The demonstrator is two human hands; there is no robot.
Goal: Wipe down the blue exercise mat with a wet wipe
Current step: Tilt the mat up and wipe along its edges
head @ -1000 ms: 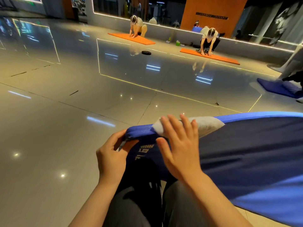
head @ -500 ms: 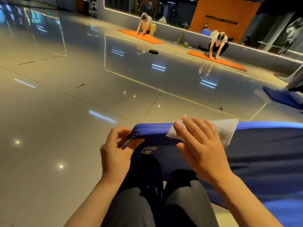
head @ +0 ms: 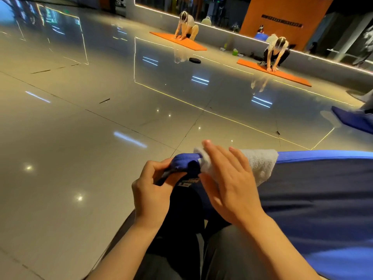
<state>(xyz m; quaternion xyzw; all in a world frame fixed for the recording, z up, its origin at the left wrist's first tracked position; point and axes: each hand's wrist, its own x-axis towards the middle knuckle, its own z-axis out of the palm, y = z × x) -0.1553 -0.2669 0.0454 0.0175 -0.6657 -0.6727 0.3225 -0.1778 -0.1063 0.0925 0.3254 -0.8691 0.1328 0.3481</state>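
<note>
- Your left forearm comes up from the near edge of the view, bare, angling toward the middle, with the wrist bent slightly inward.
- Your left hand is clamped on the near-left corner of the blue exercise mat: the fingers curl over the top of the corner and the thumb pinches it from your side, so the corner bunches up in the grip.
- Your right forearm enters from the near right and crosses over the mat, which lies draped across your lap.
- Your right hand lies flat with its fingers straight and slightly spread, pointing far and left; it presses the wet wipe against the mat's raised far edge.
- The wipe is white and folded over that edge; part of it sticks out to the right of your fingers and a small bit shows past your fingertips on the left, just beside your left hand.
- The mat stretches from your left hand off to the right side of the view, darker blue on the face toward you and brighter along the far rim.
- Beyond it is a glossy tiled floor.
- Far across the floor two people kneel on orange mats, well apart from you.
- Another blue mat lies at the far right.
</note>
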